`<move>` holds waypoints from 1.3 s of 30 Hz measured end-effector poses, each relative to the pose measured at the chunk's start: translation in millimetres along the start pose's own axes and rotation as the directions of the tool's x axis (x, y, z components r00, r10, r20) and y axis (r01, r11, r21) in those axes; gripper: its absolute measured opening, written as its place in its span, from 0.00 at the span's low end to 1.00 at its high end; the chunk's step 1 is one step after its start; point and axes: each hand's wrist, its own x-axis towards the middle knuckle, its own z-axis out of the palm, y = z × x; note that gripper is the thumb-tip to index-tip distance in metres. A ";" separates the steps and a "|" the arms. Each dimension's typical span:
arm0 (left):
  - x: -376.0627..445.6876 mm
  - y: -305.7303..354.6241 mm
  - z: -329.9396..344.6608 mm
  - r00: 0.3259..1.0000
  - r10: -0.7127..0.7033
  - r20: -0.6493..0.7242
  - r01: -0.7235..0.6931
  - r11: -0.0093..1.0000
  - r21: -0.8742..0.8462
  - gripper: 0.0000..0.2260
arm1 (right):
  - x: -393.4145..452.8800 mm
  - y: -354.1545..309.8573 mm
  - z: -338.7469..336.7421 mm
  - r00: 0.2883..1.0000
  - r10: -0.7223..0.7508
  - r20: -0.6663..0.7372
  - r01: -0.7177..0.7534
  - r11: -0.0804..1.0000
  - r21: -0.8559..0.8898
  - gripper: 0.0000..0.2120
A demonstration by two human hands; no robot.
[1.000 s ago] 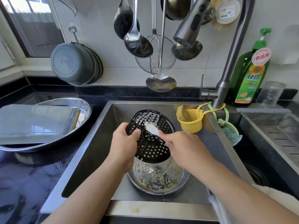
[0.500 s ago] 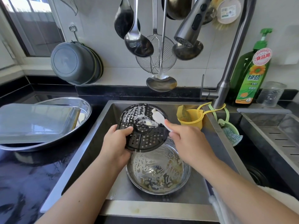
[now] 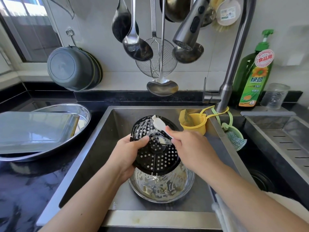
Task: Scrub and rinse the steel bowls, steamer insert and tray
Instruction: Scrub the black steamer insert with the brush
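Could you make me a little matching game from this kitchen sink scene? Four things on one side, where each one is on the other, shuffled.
Things:
1. steamer insert
2. steel bowl
3. steel tray
4. dish soap bottle

Places:
A. on the counter behind the faucet
B. in the sink, under the insert
C. held in the left hand over the sink
D. lying in a wide steel basin left of the sink

Pairs: 1-C, 2-B, 3-D, 4-A
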 end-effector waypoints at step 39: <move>-1.3 4.4 0.1 0.977 0.160 -0.142 -0.143 0.982 0.124 0.09 | 5.9 7.4 4.0 0.996 0.065 -0.055 -0.063 0.998 0.025 0.22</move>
